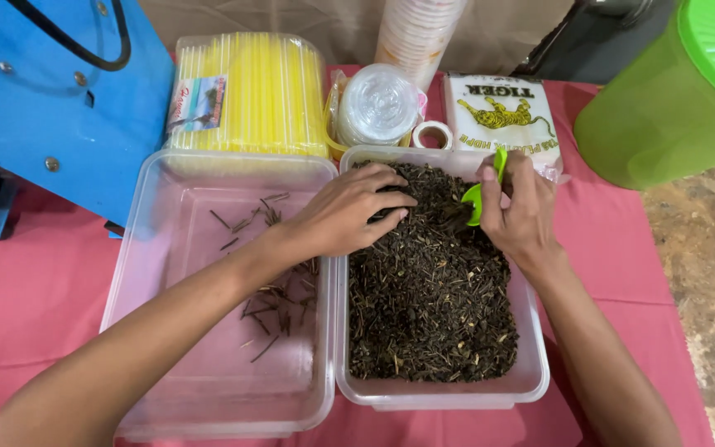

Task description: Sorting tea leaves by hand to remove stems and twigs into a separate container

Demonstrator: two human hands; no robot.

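At frame centre, the clear rectangular plastic tub [531,377] of dark dried tea leaves [428,290] lies under both hands. The left hand [345,211] pinches leaves; the right hand [519,211] grips a small green plastic scoop [475,199].

Pink-clothed table [35,290] — bare, perhaps earthen floor [705,248] at right

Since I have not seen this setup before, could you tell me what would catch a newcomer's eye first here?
The clear tub full of dark dried leaves at centre draws the eye, with the left hand in the leaves and the right hand holding a green scoop. Left of it lies a near-empty tub with a few twigs; a green jug stands top right.
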